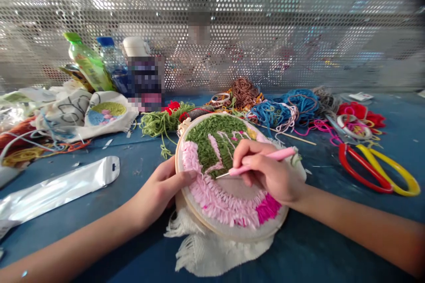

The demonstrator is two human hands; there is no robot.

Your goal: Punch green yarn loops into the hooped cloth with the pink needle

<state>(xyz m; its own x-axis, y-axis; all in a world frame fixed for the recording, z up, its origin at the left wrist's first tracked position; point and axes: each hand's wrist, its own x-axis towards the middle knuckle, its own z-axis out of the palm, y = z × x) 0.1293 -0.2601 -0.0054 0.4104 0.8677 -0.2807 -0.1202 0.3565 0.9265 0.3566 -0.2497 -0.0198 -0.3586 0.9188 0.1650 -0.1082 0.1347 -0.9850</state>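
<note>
A round wooden embroidery hoop [189, 214] is tilted up toward me, with pale fabric [229, 254] stretched in it and hanging below. Green, light pink and magenta yarn loops cover much of the cloth; a bare patch shows near the middle. My left hand [168, 181] grips the hoop's left rim, thumb on the front, the other fingers hidden behind. In my right hand [265, 170] is a pink punch needle [280, 154], held like a pen. Its thin metal tip touches or nearly touches the cloth at the lower edge of the green area.
Scissors [381, 170] with red and yellow handles lie at right. Piles of blue yarn [302, 104], brown yarn [244, 92] and green yarn [162, 121] line the back. Bottles [89, 64], another stitched cloth [108, 112] and a plastic sleeve [66, 190] are at left. A perforated metal panel [299, 31] stands behind.
</note>
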